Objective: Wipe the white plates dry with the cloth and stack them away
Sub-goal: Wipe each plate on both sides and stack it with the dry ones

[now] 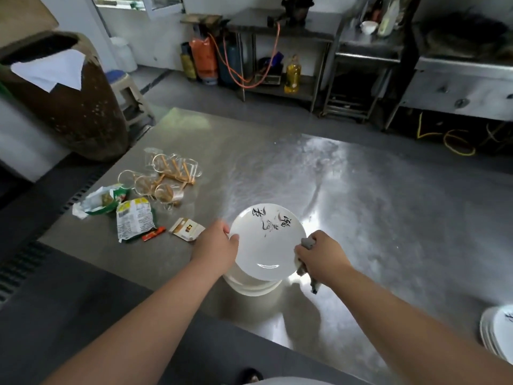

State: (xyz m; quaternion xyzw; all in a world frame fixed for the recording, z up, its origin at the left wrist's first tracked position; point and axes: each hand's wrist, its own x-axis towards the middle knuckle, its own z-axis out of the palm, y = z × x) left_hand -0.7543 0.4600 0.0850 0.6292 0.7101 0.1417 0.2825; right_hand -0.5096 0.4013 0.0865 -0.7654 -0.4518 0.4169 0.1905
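— Item one: location?
— White round ceramic plate with black script point(266, 243), held between both my hands, just above a stack of plain white plates point(249, 287) on the brushed steel table point(361, 204). It is round, so it has no long axis.

— Left hand point(219, 240)?
— Curled on the plate's left rim, thumb on top.

— Right hand point(322, 254)?
— Closed round a crumpled grey cloth point(308, 243) at the right rim. The plate's face lies to its left.

— Dry?
— Probably not; the glare hides it. A second pile of white plates point(497, 332) sits well apart, nearer my right arm.
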